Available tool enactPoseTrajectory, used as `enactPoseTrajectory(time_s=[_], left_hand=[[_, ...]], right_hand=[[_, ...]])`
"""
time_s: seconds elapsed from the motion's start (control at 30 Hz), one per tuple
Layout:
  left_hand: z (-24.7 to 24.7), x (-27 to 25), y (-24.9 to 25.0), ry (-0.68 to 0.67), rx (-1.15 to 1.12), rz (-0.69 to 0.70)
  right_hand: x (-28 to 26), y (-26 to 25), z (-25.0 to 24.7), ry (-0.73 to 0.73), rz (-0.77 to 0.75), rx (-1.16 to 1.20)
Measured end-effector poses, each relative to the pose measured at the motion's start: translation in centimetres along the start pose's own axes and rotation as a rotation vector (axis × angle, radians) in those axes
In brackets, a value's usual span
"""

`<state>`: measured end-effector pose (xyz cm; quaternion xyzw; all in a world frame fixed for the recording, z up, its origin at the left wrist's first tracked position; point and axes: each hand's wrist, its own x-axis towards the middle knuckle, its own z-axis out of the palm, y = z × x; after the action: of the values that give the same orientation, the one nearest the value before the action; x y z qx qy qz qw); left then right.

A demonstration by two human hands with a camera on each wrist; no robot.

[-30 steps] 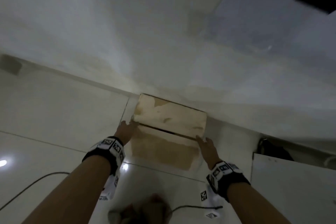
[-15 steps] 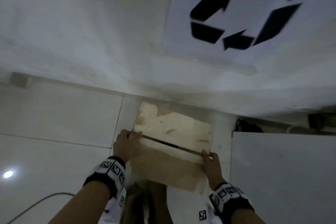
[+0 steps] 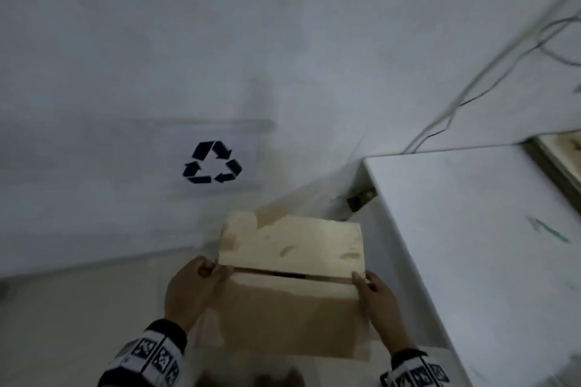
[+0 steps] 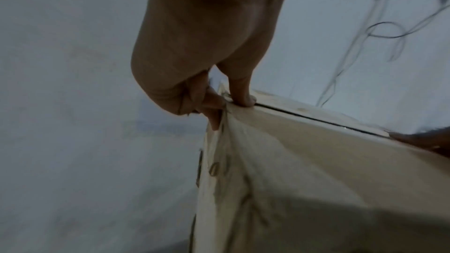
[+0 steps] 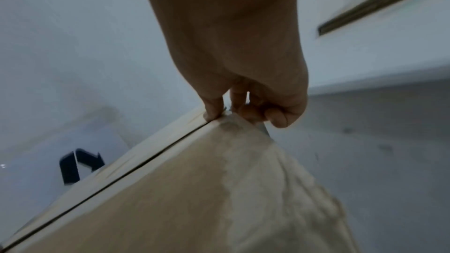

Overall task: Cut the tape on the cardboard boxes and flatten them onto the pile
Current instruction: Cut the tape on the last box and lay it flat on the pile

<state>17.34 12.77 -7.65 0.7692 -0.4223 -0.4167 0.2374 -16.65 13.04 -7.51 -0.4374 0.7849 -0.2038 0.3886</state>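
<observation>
Flattened tan cardboard box (image 3: 292,286), its panels split by a thin dark seam, hangs in the air between both hands, in front of a white wall. Left hand (image 3: 191,289) pinches its left edge at the seam with curled fingers (image 4: 214,103); right hand (image 3: 379,302) pinches the right edge likewise. On the wall behind sits a black three-arrow recycling symbol (image 3: 212,166), with no readable words. A white tabletop (image 3: 471,245) stands close on the right, thin dark cables (image 3: 471,97) trailing above it. Pale floor shows lower left.
</observation>
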Motion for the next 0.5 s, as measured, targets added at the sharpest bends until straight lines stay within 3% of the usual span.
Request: enactPoseTrajectory(time_s=[0.2,0.3,0.37,0.5], left_hand=[[1.0,-3.5,12.4,0.023,0.063,0.365],[4.3,-5.6,17.8,0.052,0.003,0.45],[5.4,-5.6,20.0,0.022,-0.089,0.408],[10.9,-10.4,27.6,-0.306,-0.611,0.21]], right_hand=[[-3.2,-3.0,-12.8,0.181,-0.077,0.063],[-3.8,-2.2,-18.2,0.236,-0.103,0.354],[-3.2,-2.3,-19.2,0.264,-0.106,0.553],[-3.3,0.8,-26.2,0.33,-0.241,0.759]])
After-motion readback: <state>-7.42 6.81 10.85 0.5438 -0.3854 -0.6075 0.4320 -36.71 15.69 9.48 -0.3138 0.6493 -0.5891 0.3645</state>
